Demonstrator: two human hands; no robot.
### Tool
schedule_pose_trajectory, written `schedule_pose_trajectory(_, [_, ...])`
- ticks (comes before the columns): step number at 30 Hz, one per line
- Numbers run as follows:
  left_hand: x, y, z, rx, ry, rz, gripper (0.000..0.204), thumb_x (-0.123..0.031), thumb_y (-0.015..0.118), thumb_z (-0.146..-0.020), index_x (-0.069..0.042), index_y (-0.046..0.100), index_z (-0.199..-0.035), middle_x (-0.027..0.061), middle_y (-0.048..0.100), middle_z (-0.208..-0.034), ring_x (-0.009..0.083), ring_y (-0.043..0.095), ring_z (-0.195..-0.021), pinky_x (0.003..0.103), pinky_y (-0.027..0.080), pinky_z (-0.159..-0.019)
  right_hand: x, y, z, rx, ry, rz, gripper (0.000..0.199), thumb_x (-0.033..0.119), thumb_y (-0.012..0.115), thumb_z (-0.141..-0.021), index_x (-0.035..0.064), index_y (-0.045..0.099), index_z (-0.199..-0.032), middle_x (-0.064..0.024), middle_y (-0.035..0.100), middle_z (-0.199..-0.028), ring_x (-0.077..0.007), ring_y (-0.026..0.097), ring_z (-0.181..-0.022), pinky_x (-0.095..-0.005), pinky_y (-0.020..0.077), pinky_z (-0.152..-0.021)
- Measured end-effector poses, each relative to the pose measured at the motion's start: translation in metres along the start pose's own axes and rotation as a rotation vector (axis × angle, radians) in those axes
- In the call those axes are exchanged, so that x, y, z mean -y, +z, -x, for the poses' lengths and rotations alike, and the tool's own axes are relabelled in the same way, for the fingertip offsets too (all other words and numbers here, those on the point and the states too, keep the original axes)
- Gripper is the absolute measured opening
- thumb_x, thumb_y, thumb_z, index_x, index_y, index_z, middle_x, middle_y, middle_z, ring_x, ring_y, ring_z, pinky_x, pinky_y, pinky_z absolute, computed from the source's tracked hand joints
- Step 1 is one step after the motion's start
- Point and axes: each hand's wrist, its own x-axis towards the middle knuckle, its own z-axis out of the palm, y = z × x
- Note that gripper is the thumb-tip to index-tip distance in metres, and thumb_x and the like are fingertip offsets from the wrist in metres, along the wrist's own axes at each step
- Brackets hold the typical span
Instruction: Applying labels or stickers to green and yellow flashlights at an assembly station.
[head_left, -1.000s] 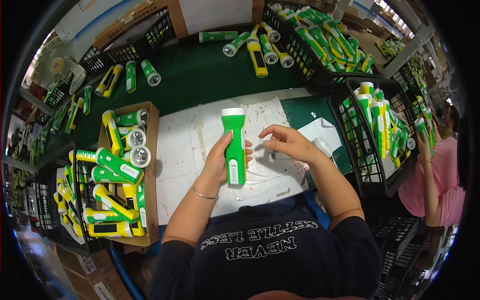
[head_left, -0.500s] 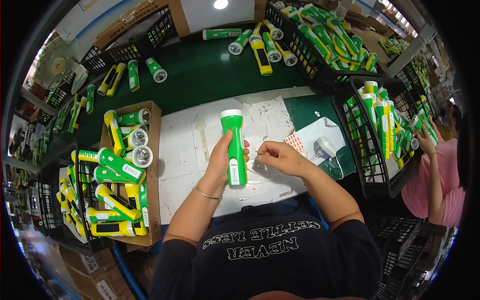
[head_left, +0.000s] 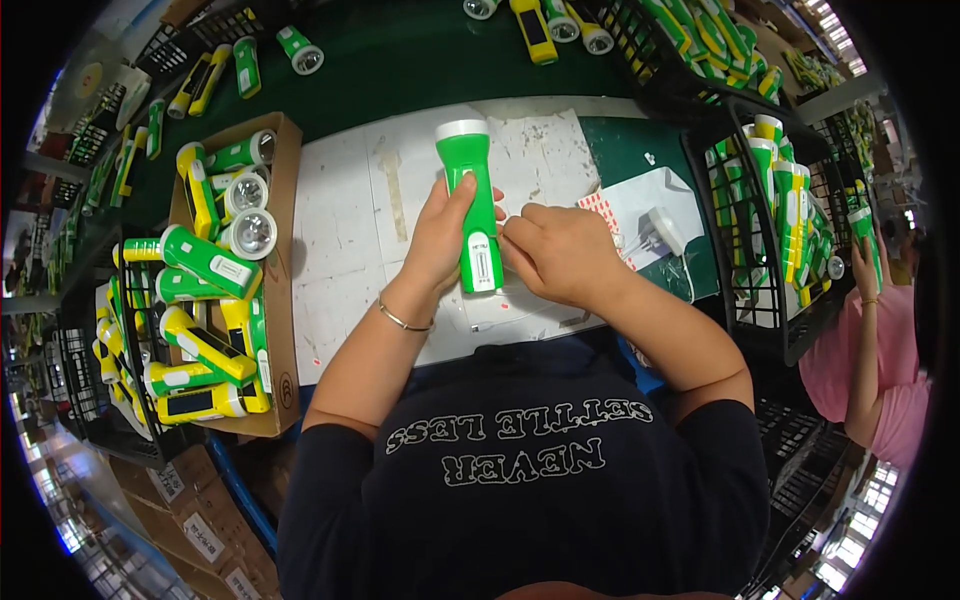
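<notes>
My left hand [head_left: 442, 232] is wrapped round a green flashlight [head_left: 474, 205] with a white head ring, held upright over the white-covered tabletop [head_left: 345, 215], head pointing away from me. Its thumb lies along the front of the body. Close against the flashlight's right side is my right hand [head_left: 562, 252], fingers curled and pinched together. Whatever is between those fingertips is hidden behind the hand. A white plug adapter [head_left: 664, 230] with a cord lies right of it, beside a sheet of red stickers [head_left: 600, 208].
On the left stands a cardboard box [head_left: 285, 230] of green and yellow flashlights. Black crates [head_left: 708, 215] of flashlights line the right. Several flashlights lie across the green table [head_left: 385, 70]. At far right a person in pink [head_left: 850, 340] holds a green flashlight [head_left: 864, 232].
The view has shifted, so the table sits higher in the picture. My right hand has closed in on the flashlight's right side; before, its pinched fingers showed a small thin tip, now hidden.
</notes>
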Motion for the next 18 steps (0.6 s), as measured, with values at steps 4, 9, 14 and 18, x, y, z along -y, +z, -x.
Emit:
schedule_pose_trajectory(4, [0.007,-0.002,0.002,0.035,0.03,-0.055,0.041,-0.041,0.037,-0.097,-0.003,0.043,-0.112,0.0112,0.056,-0.095,0.0157,0.057,-0.077,0.029,0.051,-0.066,-0.001,0.007,-0.002,0.023,-0.093,0.086,0.01,0.018,0.061,-0.077,0.0103,0.055,-0.075,-0.0039,0.051,-0.065,-0.0221,0.056,-0.054,-0.0342,0.044,-0.048])
schedule_pose_trajectory(9, [0.002,-0.02,-0.008,-0.043,0.019,0.082,0.05,-0.048,0.03,-0.097,-0.003,0.045,-0.111,0.0114,0.057,-0.094,0.0157,0.057,-0.076,0.029,0.05,-0.066,0.01,-0.002,0.021,0.233,-0.352,-0.148,0.018,0.022,0.063,-0.073,0.0107,0.051,-0.067,-0.0035,0.047,-0.061,-0.0214,0.053,-0.051,-0.0339,0.041,-0.044])
schedule_pose_trajectory(14, [-0.003,-0.018,-0.004,-0.013,0.027,0.131,0.061,-0.056,0.033,-0.093,0.0,0.052,-0.103,0.0121,0.058,-0.088,0.0166,0.057,-0.075,0.031,0.05,-0.066,0.018,0.007,0.032,0.064,-0.27,-0.267,0.025,0.025,0.07,-0.071,0.0118,0.05,-0.065,-0.0033,0.047,-0.058,-0.0227,0.052,-0.049,-0.0338,0.0402,-0.044])
schedule_pose_trajectory(18, [0.009,-0.013,-0.001,0.087,-0.039,0.235,0.039,-0.037,0.042,-0.095,-0.002,0.046,-0.111,0.0135,0.057,-0.093,0.0187,0.059,-0.076,0.03,0.051,-0.066,0.009,0.02,-0.004,0.02,0.369,-0.544,0.038,0.025,0.072,-0.076,0.0053,0.041,-0.064,-0.0054,0.044,-0.053,-0.0199,0.042,-0.048,-0.0311,0.0361,-0.046])
